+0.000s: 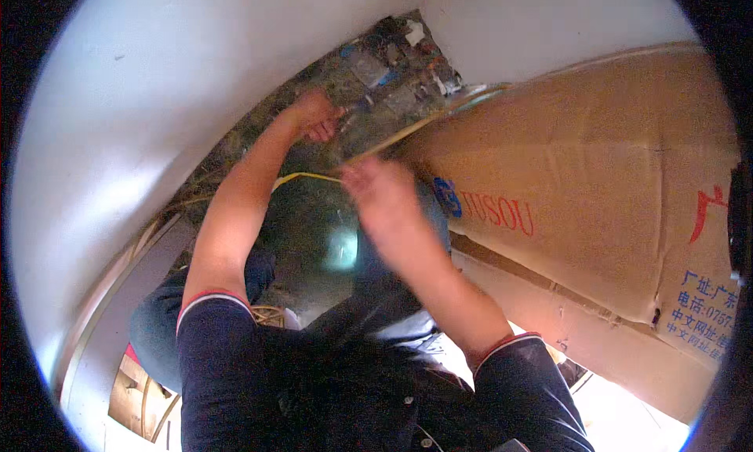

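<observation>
Over the dirty, littered floor strip, my left hand [315,116] is held with its fingers curled closed. A small thing may be between its fingertips, but I cannot make it out. My right hand [378,187] is closer to me, beside the cardboard box, and smeared by motion, so its fingers do not read clearly. A thin yellow strap [304,174] bends from below my left forearm to my right hand's fingertips. Whether that hand grips it, I cannot tell. A paler strip [408,130] slants from near my right hand along the box's far edge.
A large brown cardboard box [580,162] with printing fills the right side. A smooth white panel [149,91] curves along the left and far side. Scraps and debris [376,72] lie in the gap between them. My knee [153,334] is at the lower left.
</observation>
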Action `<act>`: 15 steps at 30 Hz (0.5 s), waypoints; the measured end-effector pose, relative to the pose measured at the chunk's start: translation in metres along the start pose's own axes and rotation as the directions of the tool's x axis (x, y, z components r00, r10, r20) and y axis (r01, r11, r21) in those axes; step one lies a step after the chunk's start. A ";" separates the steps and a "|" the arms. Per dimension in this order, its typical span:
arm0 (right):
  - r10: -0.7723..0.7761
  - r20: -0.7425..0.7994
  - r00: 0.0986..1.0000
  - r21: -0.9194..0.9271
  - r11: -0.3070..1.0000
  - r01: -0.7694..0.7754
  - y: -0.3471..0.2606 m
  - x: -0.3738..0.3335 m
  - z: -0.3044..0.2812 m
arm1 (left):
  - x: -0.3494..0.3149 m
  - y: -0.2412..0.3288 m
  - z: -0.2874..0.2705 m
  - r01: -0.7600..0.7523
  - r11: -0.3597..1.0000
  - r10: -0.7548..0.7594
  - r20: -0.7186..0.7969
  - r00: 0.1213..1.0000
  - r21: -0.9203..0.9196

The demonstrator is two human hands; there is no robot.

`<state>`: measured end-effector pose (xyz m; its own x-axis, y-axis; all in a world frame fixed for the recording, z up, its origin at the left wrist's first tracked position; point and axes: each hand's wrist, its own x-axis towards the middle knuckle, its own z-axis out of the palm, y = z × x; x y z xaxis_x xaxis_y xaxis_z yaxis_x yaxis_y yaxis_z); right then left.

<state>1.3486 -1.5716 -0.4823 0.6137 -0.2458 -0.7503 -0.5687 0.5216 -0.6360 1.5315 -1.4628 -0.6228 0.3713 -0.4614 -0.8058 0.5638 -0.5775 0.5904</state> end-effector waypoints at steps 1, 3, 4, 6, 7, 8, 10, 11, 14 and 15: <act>0.126 -0.082 0.989 0.120 0.986 -0.116 0.011 -0.034 0.014 | -0.004 -0.004 -0.002 -0.037 0.999 0.036 0.032 0.999 0.035; 0.294 -0.187 0.937 0.172 0.949 -0.264 0.032 -0.056 0.045 | -0.002 0.004 -0.009 -0.085 0.993 0.081 0.056 0.995 0.079; 0.343 -0.249 0.906 0.108 0.939 -0.326 0.052 -0.054 0.055 | 0.001 0.008 -0.009 -0.051 0.994 0.043 0.081 0.996 0.098; 0.291 -0.206 0.934 0.211 0.946 -0.248 0.079 -0.015 0.085 | 0.010 0.001 -0.010 -0.008 0.991 -0.007 0.107 0.994 0.131; 0.283 -0.241 0.928 0.134 0.957 -0.257 0.079 0.004 0.098 | 0.014 -0.011 -0.014 -0.052 0.977 0.037 0.076 0.996 0.205; 0.274 -0.267 0.924 0.054 0.962 -0.269 0.078 0.024 0.115 | 0.018 -0.024 -0.022 -0.090 0.956 0.081 0.042 0.996 0.279; 0.075 -0.260 0.963 0.224 0.974 -0.016 0.097 0.081 0.115 | 0.043 0.000 -0.016 -0.277 0.688 0.296 0.089 0.951 0.671; 0.093 -0.240 0.966 0.233 0.972 -0.036 0.107 0.079 0.126 | 0.042 -0.011 -0.029 -0.315 0.295 0.430 0.170 0.887 0.902; 0.129 -0.110 0.985 0.478 0.876 -0.062 0.122 0.099 0.118 | 0.038 0.005 -0.020 -0.310 0.467 0.346 0.151 0.926 0.828; 0.156 -0.061 0.986 0.514 0.851 -0.103 0.129 0.118 0.099 | 0.037 0.029 -0.005 -0.335 0.451 0.362 0.173 0.916 0.828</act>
<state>1.4020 -1.4525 -0.6348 0.4832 -0.2105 -0.8498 -0.2657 0.8896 -0.3715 1.5654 -1.4927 -0.6356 0.4164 -0.7483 -0.5164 -0.4805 -0.6634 0.5736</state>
